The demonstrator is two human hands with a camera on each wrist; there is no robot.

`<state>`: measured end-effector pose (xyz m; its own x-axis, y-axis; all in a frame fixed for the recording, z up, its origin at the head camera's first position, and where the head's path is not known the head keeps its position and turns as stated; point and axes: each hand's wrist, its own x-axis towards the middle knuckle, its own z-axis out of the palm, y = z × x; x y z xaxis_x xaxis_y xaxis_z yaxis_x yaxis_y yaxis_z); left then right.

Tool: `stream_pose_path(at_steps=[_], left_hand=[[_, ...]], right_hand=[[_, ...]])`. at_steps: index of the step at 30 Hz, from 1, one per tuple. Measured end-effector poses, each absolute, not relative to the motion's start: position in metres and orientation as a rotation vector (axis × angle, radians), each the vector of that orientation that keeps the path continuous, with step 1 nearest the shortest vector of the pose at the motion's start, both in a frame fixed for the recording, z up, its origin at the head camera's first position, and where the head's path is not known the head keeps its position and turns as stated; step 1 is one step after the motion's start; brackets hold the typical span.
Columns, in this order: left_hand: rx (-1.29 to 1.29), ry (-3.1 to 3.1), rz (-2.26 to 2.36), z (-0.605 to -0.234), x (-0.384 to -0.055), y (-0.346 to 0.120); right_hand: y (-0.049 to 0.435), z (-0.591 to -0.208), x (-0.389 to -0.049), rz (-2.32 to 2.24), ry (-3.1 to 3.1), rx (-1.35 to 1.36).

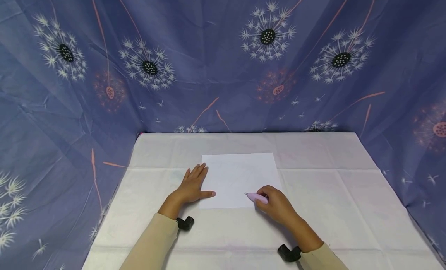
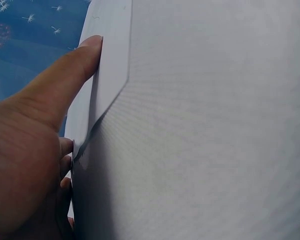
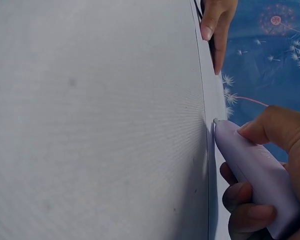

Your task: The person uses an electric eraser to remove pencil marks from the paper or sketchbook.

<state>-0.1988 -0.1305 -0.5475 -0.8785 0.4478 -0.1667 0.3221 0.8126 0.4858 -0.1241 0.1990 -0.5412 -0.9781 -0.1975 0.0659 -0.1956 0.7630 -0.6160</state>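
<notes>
A blank white sheet of paper (image 1: 233, 173) lies flat on the covered table. My left hand (image 1: 193, 183) rests at its left side, fingers straight and thumb spread onto the paper. The left wrist view shows that thumb (image 2: 72, 70) on the sheet near a corner. My right hand (image 1: 277, 206) grips a chunky lavender pen-like tool (image 1: 258, 197) with a small metal tip, over the sheet's lower right part. In the right wrist view the thumb lies along the lavender body (image 3: 255, 170) and the fingers curl beneath. Whether the tip touches the paper I cannot tell.
A white creased cloth (image 1: 331, 192) covers the table. Behind it and at both sides hangs a blue curtain (image 1: 209, 49) with dandelion prints. Black wrist mounts (image 1: 290, 253) sit at both wrists, close to the cloth.
</notes>
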Motion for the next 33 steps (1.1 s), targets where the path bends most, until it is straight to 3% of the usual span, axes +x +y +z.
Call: stream_pose_path(at_steps=[33], left_hand=[[0.604, 2.733, 0.688, -0.5568, -0.2, -0.1302]], right_hand=[[0.1989, -0.5423, -0.1263, -1.032, 2.965, -0.343]])
